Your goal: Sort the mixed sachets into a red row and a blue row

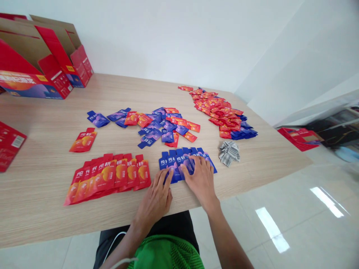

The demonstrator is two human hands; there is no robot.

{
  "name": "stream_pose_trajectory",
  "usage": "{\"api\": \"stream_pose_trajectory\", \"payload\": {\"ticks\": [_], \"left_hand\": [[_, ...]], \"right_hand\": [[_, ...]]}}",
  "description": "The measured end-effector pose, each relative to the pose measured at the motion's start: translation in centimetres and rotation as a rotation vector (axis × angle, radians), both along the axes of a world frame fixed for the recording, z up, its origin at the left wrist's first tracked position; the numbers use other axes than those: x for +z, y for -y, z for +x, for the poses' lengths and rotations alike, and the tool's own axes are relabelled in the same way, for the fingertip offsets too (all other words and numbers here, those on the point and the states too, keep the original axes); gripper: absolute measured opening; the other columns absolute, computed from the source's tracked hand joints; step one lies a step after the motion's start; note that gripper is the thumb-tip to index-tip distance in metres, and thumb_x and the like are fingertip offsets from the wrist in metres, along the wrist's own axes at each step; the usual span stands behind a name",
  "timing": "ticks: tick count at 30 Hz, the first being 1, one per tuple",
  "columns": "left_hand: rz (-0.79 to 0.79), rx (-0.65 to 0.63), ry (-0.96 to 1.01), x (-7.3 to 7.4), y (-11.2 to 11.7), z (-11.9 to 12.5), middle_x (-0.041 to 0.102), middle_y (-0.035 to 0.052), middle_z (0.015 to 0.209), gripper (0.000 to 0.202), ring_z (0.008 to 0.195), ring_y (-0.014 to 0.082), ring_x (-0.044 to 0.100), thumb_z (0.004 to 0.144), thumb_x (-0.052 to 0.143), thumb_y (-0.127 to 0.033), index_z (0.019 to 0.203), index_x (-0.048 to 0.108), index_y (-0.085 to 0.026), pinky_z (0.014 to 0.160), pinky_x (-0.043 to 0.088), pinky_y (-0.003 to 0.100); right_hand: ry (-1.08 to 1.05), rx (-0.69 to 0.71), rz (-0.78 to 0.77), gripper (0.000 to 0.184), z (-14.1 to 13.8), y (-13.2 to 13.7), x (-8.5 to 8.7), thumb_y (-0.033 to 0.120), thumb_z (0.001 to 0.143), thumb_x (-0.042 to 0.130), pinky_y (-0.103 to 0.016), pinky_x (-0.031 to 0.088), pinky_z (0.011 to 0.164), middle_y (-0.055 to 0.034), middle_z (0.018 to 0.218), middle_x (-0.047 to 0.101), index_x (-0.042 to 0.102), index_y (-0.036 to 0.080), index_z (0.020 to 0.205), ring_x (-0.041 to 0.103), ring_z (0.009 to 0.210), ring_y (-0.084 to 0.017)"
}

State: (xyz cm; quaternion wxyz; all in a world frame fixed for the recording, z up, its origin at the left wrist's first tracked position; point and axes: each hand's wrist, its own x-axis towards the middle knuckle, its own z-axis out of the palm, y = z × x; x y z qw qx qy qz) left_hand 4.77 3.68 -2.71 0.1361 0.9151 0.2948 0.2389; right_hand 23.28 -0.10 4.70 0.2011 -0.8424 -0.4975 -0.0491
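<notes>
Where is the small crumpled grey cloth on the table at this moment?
In the head view, the grey cloth lies just right of the blue sachet row that the right hand touches, below the far-right sachet pile.

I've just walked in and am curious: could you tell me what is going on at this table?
A person sits at the wooden table with both hands flat on a fanned row of blue sachets: the left hand at its near left edge, the right hand across its middle. A fanned row of red sachets lies to the left, a mixed loose pile behind, and another pile farther right.
</notes>
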Motion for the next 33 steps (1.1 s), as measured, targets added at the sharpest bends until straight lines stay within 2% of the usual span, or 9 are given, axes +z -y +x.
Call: {"api": "stream_pose_trajectory", "payload": {"ticks": [3,5,10,14,17,20,24,28,33], "left_hand": [[0.012,0.0,-0.005,0.0,0.0,0.0,0.051,0.0174,0.16,0.071,0.152,0.0316,0.048,0.102,0.043,-0.014,0.17,0.021,-0.019,0.122,0.046,0.051],[0.015,0.002,-0.004,-0.1,0.0,0.0,0.052,0.0167,0.159,0.069,0.151,0.0314,0.049,0.104,0.042,-0.016,0.17,0.023,-0.02,0.122,0.046,0.051],[0.044,0.016,-0.012,-0.3,0.1,0.1,0.052,0.018,0.159,0.065,0.151,0.0318,0.049,0.103,0.043,-0.016,0.166,0.029,-0.017,0.122,0.046,0.051],[0.076,0.005,-0.029,-0.3,0.1,0.0,0.053,0.0201,0.158,0.061,0.151,0.0327,0.048,0.102,0.044,-0.015,0.162,0.035,-0.012,0.122,0.046,0.051],[0.074,0.007,-0.037,-0.3,0.1,0.0,0.053,0.0203,0.158,0.062,0.151,0.0329,0.048,0.101,0.044,-0.015,0.162,0.036,-0.012,0.121,0.047,0.051],[0.071,0.01,-0.028,-0.2,0.1,0.0,0.053,0.0202,0.159,0.063,0.151,0.0331,0.048,0.101,0.045,-0.015,0.164,0.035,-0.013,0.121,0.047,0.051],[0.074,0.011,-0.019,-0.3,0.2,0.0,0.053,0.0195,0.16,0.064,0.152,0.0324,0.047,0.102,0.044,-0.016,0.166,0.033,-0.014,0.122,0.046,0.051],[0.072,0.003,-0.019,-0.4,0.2,-0.1,0.052,0.0199,0.161,0.065,0.152,0.0324,0.047,0.102,0.044,-0.015,0.166,0.032,-0.013,0.122,0.046,0.051],[0.077,-0.005,-0.012,-0.2,0.1,-0.1,0.053,0.0202,0.16,0.065,0.153,0.0325,0.046,0.103,0.043,-0.017,0.167,0.03,-0.013,0.122,0.046,0.051]], "right_hand": [[-0.023,0.039,0.017,0.022,1.5,-3.0,1.3,0.041,0.102,0.061,-0.045,0.047,0.095,-0.011,0.112,0.074,0.07,0.023,0.111,0.065,0.107,-0.032],[-0.052,0.073,0.012,0.022,2.2,-6.0,2.1,0.04,0.102,0.06,-0.042,0.049,0.095,-0.0105,0.11,0.073,0.069,0.022,0.112,0.066,0.105,-0.03],[-0.107,0.095,-0.135,0.043,2.0,-14.0,2.6,0.049,0.103,0.062,-0.042,0.05,0.104,-0.0178,0.13,0.07,0.065,0.016,0.129,0.065,0.124,-0.032],[-0.151,0.098,-0.327,0.063,1.1,-18.0,1.8,0.059,0.1,0.064,-0.048,0.048,0.112,-0.0227,0.146,0.062,0.058,0.015,0.143,0.058,0.139,-0.037],[-0.146,0.082,-0.41,0.072,0.9,-19.5,1.3,0.055,0.097,0.069,-0.053,0.046,0.116,-0.0258,0.155,0.054,0.05,0.013,0.153,0.051,0.147,-0.039],[-0.137,0.03,-0.443,0.074,0.8,-20.2,1.1,0.047,0.097,0.071,-0.054,0.046,0.116,-0.0269,0.157,0.052,0.046,0.012,0.157,0.051,0.147,-0.039],[-0.095,-0.004,-0.442,0.071,0.4,-20.6,1.1,0.045,0.095,0.071,-0.055,0.045,0.116,-0.0295,0.154,0.055,0.05,0.009,0.152,0.054,0.144,-0.04],[-0.004,-0.01,-0.407,0.062,-0.1,-20.4,0.9,0.036,0.095,0.071,-0.056,0.048,0.113,-0.0316,0.149,0.058,0.055,0.007,0.147,0.057,0.14,-0.041],[-0.02,0.034,-0.453,0.055,0.4,-19.8,1.5,0.029,0.094,0.069,-0.056,0.049,0.111,-0.0288,0.147,0.063,0.058,0.01,0.145,0.06,0.138,-0.041]]}}
